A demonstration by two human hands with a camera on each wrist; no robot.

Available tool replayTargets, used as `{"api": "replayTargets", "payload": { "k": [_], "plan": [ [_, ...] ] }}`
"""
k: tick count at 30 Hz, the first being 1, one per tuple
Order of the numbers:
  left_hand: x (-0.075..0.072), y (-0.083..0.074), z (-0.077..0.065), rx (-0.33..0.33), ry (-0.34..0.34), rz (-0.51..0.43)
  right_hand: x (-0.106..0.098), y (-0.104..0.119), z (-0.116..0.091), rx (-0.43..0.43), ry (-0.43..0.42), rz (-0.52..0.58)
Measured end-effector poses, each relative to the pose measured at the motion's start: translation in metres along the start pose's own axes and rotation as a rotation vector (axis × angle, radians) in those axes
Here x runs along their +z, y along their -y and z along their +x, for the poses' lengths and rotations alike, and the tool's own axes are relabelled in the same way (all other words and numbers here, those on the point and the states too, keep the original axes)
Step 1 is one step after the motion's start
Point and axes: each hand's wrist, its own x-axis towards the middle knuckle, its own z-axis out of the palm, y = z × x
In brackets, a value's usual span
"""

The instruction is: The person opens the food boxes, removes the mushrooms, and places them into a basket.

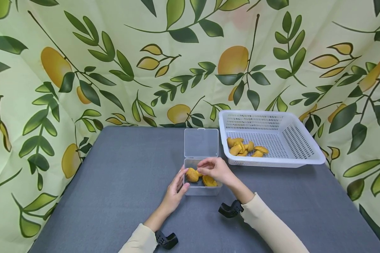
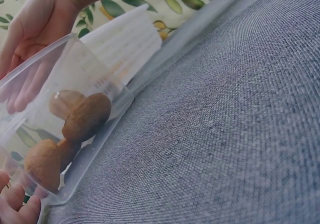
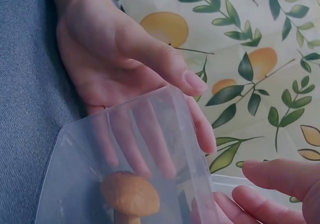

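A small clear plastic box (image 1: 204, 190) stands on the table with its hinged lid (image 1: 201, 143) lying back. Inside are a few yellow-brown mushrooms (image 1: 210, 181), also visible through the wall in the left wrist view, where one brown mushroom cap (image 2: 87, 117) leans on others. My left hand (image 1: 174, 193) rests its straight fingers along the box's left side, thumb apart near the front corner. Over the box's right rim reaches my right hand (image 1: 216, 170), fingertips just above the mushrooms. Its loosely bent fingers (image 3: 272, 176) show nothing between them in the right wrist view.
A white perforated plastic basket (image 1: 275, 163) stands at the back right of the grey table (image 1: 130, 175), with several yellow mushrooms (image 1: 240, 147) in its left part. Behind the table hangs a leaf-and-fruit patterned cloth (image 1: 139, 88).
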Motion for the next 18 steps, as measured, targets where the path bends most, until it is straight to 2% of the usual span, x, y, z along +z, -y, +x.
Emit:
{"api": "replayTargets", "payload": {
  "k": [12, 18],
  "plan": [
    [-0.001, 0.000, 0.000, -0.003, 0.010, 0.021, 0.015, -0.003, 0.011, 0.020, -0.035, -0.071],
    [-0.001, 0.000, 0.000, -0.012, 0.011, 0.020, 0.019, -0.002, 0.013, 0.044, -0.048, -0.152]
  ]
}}
